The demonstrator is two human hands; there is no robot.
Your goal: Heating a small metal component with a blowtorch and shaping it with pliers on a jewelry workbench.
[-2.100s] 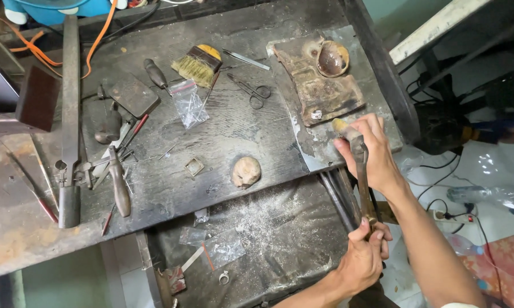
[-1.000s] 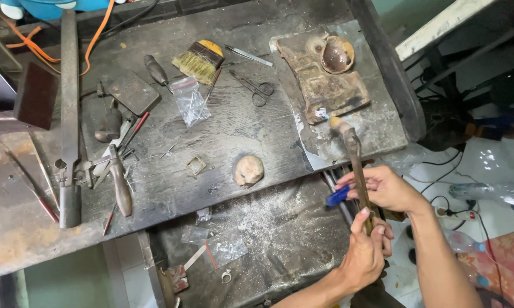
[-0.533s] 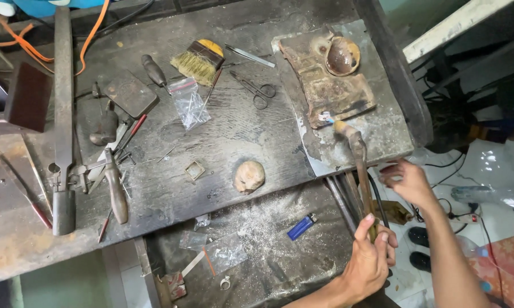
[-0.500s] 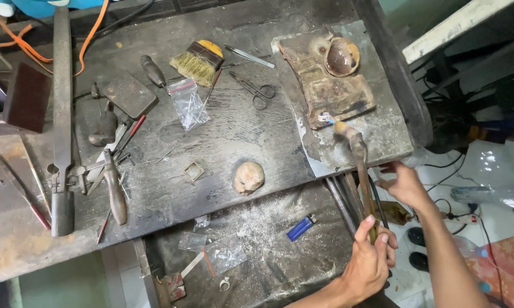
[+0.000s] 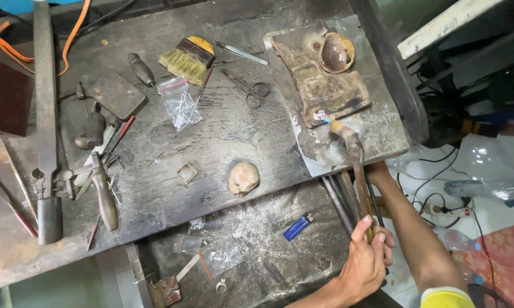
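My left hand (image 5: pixel 366 262) is shut on the handle of a long metal torch (image 5: pixel 356 162). The torch's tip rests at the edge of a charred block (image 5: pixel 319 91), and a small bluish flame shows there. The block lies on a metal sheet (image 5: pixel 385 122) at the right end of the workbench. My right hand (image 5: pixel 378 171) reaches under the bench's front edge beside the torch tube, its fingers hidden. A blue lighter (image 5: pixel 298 227) lies loose in the dusty lower tray (image 5: pixel 251 228), left of my left hand.
On the bench lie a brush (image 5: pixel 185 57), scissors (image 5: pixel 248 88), tweezers (image 5: pixel 241 53), a plastic bag (image 5: pixel 180 102), a small square frame (image 5: pixel 186 173), a round lump (image 5: pixel 243 178) and a long steel bar (image 5: pixel 43 114). Cables and a plastic bottle (image 5: pixel 479 188) lie on the floor at right.
My right hand let go of the blue lighter, which now lies in the tray, then moved up to the bench's edge. The left hand kept hold of the torch.
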